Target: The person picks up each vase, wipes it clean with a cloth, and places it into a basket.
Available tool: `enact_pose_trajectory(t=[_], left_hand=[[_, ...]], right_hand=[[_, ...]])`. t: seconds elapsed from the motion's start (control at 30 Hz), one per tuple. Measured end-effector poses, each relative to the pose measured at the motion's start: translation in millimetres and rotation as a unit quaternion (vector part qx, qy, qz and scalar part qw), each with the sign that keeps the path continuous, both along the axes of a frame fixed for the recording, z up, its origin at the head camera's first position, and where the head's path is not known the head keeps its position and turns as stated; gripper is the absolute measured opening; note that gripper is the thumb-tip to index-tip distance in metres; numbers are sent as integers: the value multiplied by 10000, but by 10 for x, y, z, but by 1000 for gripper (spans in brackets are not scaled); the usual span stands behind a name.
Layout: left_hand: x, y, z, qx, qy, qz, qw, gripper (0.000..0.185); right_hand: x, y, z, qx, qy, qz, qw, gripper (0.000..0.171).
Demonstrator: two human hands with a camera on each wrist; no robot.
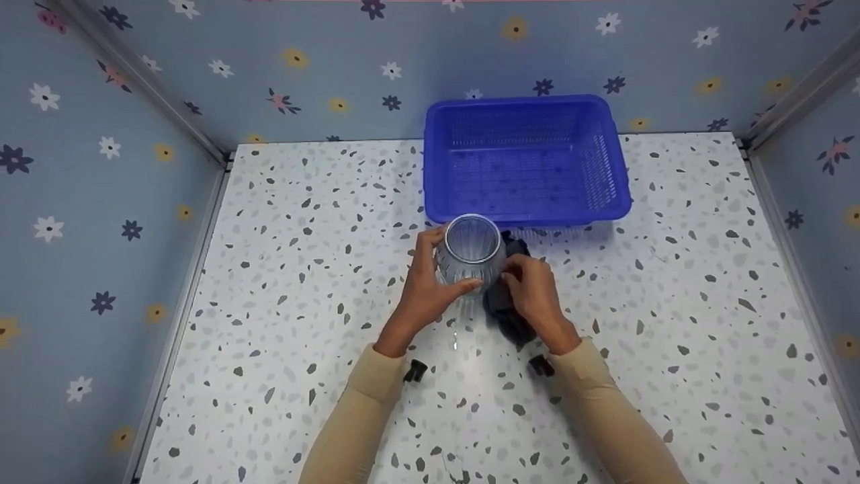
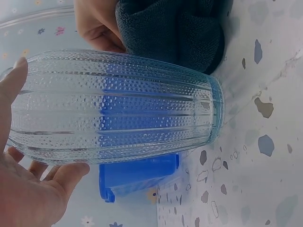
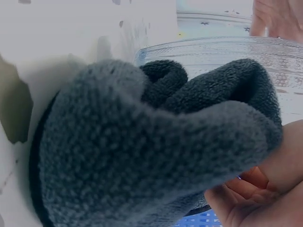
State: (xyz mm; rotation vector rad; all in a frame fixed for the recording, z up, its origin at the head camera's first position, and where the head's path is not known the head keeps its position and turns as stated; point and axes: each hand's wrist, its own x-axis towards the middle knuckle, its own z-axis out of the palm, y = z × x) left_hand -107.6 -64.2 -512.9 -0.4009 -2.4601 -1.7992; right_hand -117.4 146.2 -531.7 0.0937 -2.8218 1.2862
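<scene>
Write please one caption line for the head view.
Left hand holds a clear ribbed glass vase; right hand presses a dark grey cloth against it.

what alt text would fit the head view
Two hands work at a clear ribbed glass vase on a speckled table: the left hand grips it, the right hand presses a dark cloth against it. Behind stands a blue basket.

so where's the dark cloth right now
In the head view the dark cloth is bunched in the right hand, pressed against the glass vase, just before the blue basket.
</scene>
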Motion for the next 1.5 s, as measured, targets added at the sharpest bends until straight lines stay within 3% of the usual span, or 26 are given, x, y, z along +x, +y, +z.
enact_pose_trajectory(t=[0.13,0.3,0.5,0.73,1.03,1.13,1.33,1.5], left_hand=[[8,2,1,-25,-29,22,10000,89],[9,-4,12,-41,9,7,10000,89],[5,2,18,-56,-34,16,10000,86],[27,22,8,-34,-65,149,9999,88],[75,90,-16,-506,417,635,9958,91],[65,39,1,-447,282,405,9978,91],[33,-136,33,-40,-231,-374,9990,87],[35,-134,53,4,-287,-302,9991,90]], right_hand=[[48,17,177,-282,229,-89,9993,8],[102,8,485,-729,838,-166,9937,9],[116,-59,725,-702,1384,-122,9878,6],[114,-68,764,-653,1326,-112,9890,6],[89,-14,711,-768,1415,-4,9870,6],[90,-3,695,-833,1399,49,9866,6],[98,16,676,-941,1389,134,9857,5],[112,23,675,-989,1460,122,9843,5]])
